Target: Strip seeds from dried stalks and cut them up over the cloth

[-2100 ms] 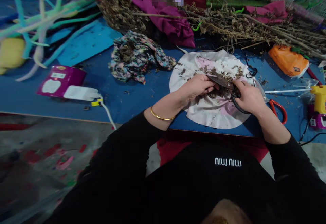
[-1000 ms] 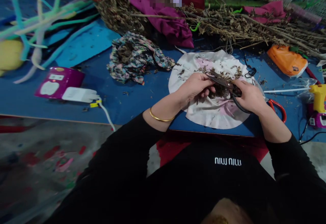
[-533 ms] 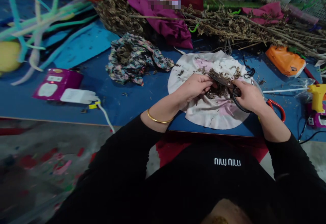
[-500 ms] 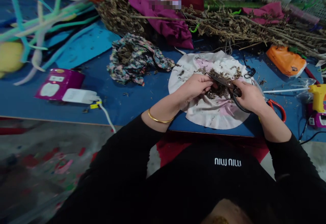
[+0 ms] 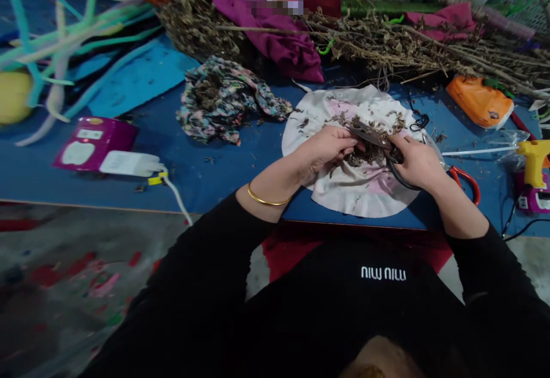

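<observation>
Head view: dark-metal scissors with black loop handles [image 5: 373,137] were held over brown dried leaf fragments [image 5: 358,158] on a round white cloth with pink patches [image 5: 365,200].
The right hand [image 5: 416,159] had its fingers closed around the handles, blades directed toward the left hand [image 5: 337,144], probably to bring the tips within its reach. The left fingers were curled near the blade tips; whether they pinched anything could not be told. The cloth lay spread at the front edge of the blue table [image 5: 232,180], presumably to catch loose fragments. Dried leafy twigs [image 5: 412,46] lay behind it, a crumpled dark floral-print cloth [image 5: 247,106] to its left, and a yellow plastic glue gun [image 5: 534,160] farther right.
</observation>
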A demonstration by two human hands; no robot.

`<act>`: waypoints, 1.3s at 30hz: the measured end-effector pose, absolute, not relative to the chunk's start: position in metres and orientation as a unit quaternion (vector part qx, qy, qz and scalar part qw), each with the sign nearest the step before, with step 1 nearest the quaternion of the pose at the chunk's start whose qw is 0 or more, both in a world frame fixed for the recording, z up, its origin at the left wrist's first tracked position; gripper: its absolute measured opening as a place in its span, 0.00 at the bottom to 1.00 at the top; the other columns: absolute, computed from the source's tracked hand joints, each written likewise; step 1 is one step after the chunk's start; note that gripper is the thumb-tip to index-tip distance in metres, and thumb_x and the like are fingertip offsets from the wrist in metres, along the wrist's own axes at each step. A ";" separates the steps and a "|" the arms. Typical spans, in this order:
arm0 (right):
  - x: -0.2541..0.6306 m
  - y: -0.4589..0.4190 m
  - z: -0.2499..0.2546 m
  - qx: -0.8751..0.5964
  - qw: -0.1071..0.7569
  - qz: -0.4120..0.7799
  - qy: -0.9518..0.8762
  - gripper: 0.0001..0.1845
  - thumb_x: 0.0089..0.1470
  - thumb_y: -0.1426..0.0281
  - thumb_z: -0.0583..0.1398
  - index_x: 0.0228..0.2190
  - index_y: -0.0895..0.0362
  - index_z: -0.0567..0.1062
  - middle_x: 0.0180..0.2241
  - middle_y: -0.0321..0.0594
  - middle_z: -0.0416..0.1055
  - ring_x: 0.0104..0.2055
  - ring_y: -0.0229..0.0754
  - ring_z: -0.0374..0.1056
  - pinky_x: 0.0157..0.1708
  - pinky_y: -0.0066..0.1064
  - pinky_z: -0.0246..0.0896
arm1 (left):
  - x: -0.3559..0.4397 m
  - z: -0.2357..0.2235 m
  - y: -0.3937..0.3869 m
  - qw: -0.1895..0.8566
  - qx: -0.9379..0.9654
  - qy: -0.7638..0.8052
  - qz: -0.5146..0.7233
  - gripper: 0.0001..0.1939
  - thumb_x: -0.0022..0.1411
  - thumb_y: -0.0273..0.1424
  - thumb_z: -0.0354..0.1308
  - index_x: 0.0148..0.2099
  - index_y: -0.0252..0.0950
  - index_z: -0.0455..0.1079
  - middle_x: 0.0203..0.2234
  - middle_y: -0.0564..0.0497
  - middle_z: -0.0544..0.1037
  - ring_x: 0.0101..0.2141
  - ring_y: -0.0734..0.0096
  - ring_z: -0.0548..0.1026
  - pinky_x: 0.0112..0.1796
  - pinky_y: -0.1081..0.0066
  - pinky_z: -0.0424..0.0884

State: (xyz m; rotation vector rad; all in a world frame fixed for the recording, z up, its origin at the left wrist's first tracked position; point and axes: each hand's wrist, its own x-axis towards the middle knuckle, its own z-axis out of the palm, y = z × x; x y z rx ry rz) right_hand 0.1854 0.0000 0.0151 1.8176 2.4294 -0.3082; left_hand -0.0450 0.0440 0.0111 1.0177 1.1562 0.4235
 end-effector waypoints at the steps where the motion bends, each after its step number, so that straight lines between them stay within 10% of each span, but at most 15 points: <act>1: 0.185 0.000 0.015 0.596 0.048 -0.102 0.795 0.34 0.58 0.65 0.55 0.65 0.58 0.69 0.52 0.55 0.76 0.47 0.57 0.74 0.41 0.40 0.64 | -0.046 0.010 0.044 0.700 0.456 0.516 0.191 0.15 0.72 0.20 0.50 0.35 0.29 0.77 0.15 0.60 0.59 0.13 0.86 0.50 0.18 0.79 0.46; 39: 0.190 -0.001 0.016 0.611 -0.037 -0.109 0.783 0.31 0.58 0.61 0.56 0.61 0.54 0.73 0.53 0.50 0.78 0.46 0.55 0.74 0.40 0.39 0.63 | -0.043 0.006 0.040 0.685 0.459 0.509 0.247 0.10 0.69 0.23 0.53 0.40 0.31 0.76 0.19 0.59 0.63 0.15 0.85 0.51 0.18 0.78 0.45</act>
